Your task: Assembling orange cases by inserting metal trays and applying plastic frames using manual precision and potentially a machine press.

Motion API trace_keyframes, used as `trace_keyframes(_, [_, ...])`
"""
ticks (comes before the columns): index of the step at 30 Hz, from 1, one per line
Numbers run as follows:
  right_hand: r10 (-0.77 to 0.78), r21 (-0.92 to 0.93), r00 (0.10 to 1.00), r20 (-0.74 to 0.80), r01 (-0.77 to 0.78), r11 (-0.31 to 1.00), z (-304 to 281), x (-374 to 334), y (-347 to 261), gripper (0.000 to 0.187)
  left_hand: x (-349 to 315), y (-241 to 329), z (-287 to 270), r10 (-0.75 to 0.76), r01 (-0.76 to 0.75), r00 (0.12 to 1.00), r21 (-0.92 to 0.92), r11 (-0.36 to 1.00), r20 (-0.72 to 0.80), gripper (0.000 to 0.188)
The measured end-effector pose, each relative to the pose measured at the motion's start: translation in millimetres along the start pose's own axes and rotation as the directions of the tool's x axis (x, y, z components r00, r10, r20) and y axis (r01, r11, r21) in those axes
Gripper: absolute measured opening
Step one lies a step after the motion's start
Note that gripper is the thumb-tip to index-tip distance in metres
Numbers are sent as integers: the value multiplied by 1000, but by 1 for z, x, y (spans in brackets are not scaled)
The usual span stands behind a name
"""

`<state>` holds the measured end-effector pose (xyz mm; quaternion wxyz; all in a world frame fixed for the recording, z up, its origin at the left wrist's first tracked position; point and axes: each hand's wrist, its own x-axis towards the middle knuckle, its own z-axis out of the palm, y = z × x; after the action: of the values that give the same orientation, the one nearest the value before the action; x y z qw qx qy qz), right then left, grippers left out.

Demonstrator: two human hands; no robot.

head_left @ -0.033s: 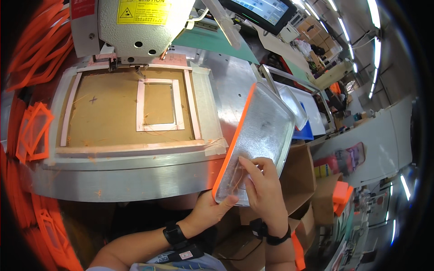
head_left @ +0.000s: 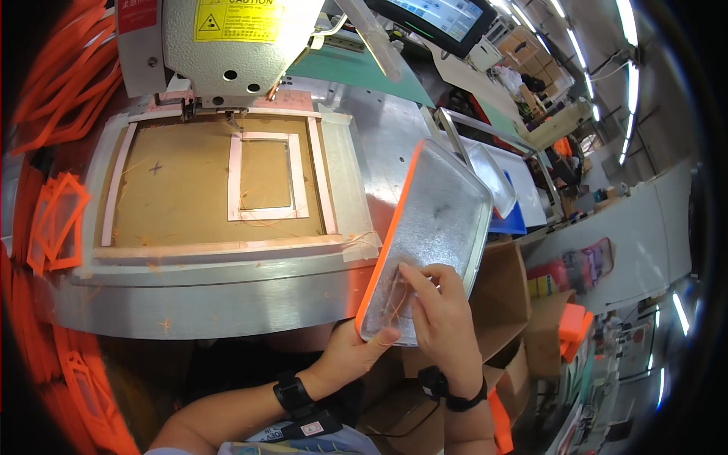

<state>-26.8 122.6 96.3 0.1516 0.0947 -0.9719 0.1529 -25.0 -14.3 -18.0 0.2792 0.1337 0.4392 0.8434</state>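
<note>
Two hands (head_left: 349,359) (head_left: 446,322) touch an orange-edged panel (head_left: 441,208) near cartons (head_left: 502,294).

Beneath the right-hand fingers (head_left: 426,282), the silvery-grey sheet (head_left: 446,205) has a bright orange edge (head_left: 388,235); left of them, 1 pale-pink rectangular frame (head_left: 235,178) marks a tan board (head_left: 182,193); right of them, brown cardboard (head_left: 500,296), orange pieces (head_left: 573,324).
</note>
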Motion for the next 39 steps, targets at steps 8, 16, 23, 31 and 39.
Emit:
trace_keyframes(8, [-3,-39,1000,14,3,999,-1,-2,0,41,0,6,5,40,-41,999,-25,999,-20,38])
trace_keyframes(16, [6,50,1000,20,-7,999,2,-5,7,48,0,1,2,3,-3,1000,-9,1000,-21,38])
trace_keyframes(23, [-110,-40,994,4,110,993,2,-3,9,45,-1,-4,-1,-54,53,999,-29,998,-9,39])
trace_keyframes(31, [-279,-97,941,192,302,948,-5,11,18,37,1,4,5,38,-40,999,-72,997,-27,36])
trace_keyframes(39, [-143,9,989,-25,143,990,3,3,28,29,2,7,7,15,-15,1000,-74,997,-2,40])
